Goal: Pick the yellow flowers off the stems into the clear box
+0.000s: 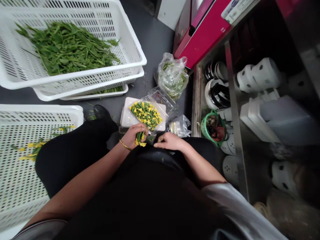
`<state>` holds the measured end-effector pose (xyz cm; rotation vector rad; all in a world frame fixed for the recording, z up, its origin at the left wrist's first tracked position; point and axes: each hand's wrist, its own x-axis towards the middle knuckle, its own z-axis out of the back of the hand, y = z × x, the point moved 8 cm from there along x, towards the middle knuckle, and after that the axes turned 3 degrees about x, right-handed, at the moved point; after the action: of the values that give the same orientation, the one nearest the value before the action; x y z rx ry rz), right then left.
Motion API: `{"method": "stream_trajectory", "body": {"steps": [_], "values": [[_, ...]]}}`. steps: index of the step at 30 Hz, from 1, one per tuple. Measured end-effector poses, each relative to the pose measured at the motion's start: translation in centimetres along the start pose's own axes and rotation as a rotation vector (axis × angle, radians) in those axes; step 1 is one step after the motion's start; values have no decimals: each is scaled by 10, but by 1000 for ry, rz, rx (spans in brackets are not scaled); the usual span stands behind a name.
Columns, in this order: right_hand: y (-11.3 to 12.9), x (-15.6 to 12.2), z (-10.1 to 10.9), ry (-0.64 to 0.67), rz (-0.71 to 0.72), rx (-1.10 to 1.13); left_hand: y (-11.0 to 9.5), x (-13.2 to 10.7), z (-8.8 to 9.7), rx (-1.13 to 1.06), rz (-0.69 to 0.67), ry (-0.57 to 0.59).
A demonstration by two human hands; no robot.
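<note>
My left hand (135,136), with a gold bracelet at the wrist, is closed around a small bunch of green stalks with yellow flowers (140,139). Just beyond it lies a clear plastic box (147,115) filled with the same yellow-flowered stalks, its clear lid (162,99) folded back. The box rests on a white foam box (127,115). Close to my lap, my right hand (170,141) has its fingers curled, thumb and fingertips pointing left toward the bunch. Whatever its fingers hold, if anything, is hidden.
Stacked white baskets (135,43) at upper left hold leafy greens (72,50). Another white basket (17,180) on the left contains flowered stalks. A plastic bag of greens (172,76), a small clear bag (179,126) and a green basket (204,128) are by the metal shelf (233,100).
</note>
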<state>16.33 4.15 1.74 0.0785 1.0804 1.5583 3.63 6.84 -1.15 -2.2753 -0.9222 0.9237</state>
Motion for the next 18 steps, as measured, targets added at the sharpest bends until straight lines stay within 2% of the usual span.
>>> {"method": "stream_trajectory", "body": {"steps": [2,4,6,9,11,14,16,18], "values": [[-16,19,26,-108,-88,-277,2,0,-8,-37,29,105],[-28,45,44,-242,-154,-471,4,1,-10,-19,36,135],[-38,75,40,-199,-191,-608,9,4,-8,19,52,117],[-49,108,20,-34,-239,-698,20,9,0,71,122,64],[-52,115,20,-15,-253,-688,26,12,5,104,160,11],[-53,105,36,-96,-239,-555,26,16,14,146,147,-96],[-50,90,43,-145,-185,-347,24,18,19,160,122,-166],[-43,73,39,-167,-108,-61,23,19,22,168,107,-214]]}}
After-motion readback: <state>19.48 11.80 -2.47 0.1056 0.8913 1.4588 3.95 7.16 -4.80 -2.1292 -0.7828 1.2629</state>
